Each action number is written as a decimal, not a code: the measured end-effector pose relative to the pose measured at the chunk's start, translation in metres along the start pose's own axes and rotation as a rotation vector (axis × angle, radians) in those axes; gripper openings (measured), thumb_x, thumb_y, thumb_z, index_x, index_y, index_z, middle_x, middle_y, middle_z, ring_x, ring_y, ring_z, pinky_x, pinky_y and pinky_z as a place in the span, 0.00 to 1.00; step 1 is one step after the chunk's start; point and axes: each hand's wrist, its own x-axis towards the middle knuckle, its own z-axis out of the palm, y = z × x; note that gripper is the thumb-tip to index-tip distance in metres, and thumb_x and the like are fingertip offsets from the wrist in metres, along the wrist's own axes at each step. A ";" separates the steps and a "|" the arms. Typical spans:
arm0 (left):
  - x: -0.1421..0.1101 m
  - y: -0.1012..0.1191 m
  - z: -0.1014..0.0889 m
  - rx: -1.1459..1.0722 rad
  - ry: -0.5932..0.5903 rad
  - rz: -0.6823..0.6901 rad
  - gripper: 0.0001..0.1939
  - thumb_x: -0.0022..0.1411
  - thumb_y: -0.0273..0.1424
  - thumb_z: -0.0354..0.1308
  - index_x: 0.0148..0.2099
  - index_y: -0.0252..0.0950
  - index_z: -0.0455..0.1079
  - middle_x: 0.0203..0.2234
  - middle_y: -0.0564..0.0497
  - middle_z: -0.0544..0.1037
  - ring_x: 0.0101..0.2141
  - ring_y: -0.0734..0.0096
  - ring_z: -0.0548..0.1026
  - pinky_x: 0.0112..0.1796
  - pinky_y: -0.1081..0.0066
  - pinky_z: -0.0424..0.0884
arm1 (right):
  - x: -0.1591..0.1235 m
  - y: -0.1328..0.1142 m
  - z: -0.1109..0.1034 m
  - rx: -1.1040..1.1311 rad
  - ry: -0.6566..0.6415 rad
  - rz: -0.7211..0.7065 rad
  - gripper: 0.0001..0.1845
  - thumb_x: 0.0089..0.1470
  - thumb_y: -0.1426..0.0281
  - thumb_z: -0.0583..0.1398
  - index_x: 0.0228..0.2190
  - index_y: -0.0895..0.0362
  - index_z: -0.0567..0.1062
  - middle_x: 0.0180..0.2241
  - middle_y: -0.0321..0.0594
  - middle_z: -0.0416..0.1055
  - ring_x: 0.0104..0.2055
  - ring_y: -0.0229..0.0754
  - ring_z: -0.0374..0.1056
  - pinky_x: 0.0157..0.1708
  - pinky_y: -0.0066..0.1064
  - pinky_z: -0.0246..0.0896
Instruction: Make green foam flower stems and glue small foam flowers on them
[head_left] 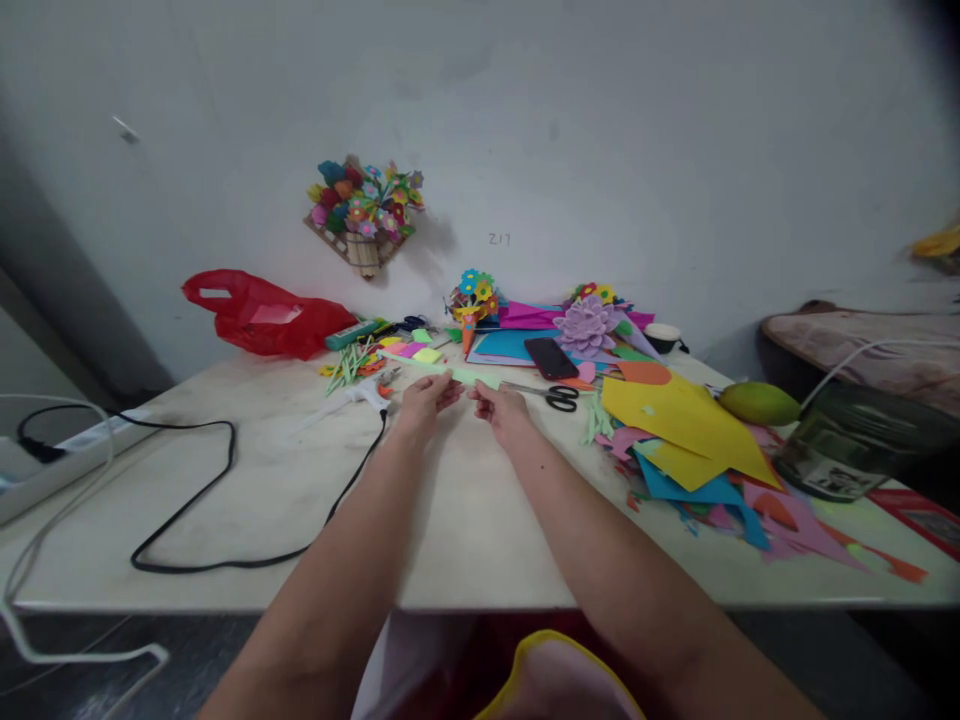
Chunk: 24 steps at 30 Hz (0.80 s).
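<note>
A pale green strip [475, 379], thin like paper or foam sheet, stretches between my two hands over the middle of the table. My left hand [430, 394] pinches it with thumb and fingers. The right end is pinched by my right hand [498, 403], a short gap away. Black-handled scissors [561, 399] lie just right of my right hand, blades pointing toward it. To the left of my left hand rests a white glue gun [361, 393] with a black cord. Thin green strips [349, 366] are piled beyond it.
Coloured sheet scraps [686, 430] cover the table's right side, near a green mango-like fruit [759, 403] and a glass jar [855, 445]. A phone [551, 358] lies by a purple flower [587, 325]. At back left is a red bag [274, 315]; a black cord [225, 465] loops leftward.
</note>
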 end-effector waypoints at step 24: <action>0.000 0.005 -0.016 -0.010 0.181 0.027 0.14 0.41 0.36 0.65 0.26 0.33 0.65 0.18 0.53 0.72 0.20 0.76 0.71 0.26 0.73 0.68 | -0.013 0.017 0.014 -0.333 -0.172 0.063 0.06 0.44 0.72 0.60 0.20 0.60 0.68 0.15 0.36 0.70 0.11 0.29 0.59 0.10 0.20 0.55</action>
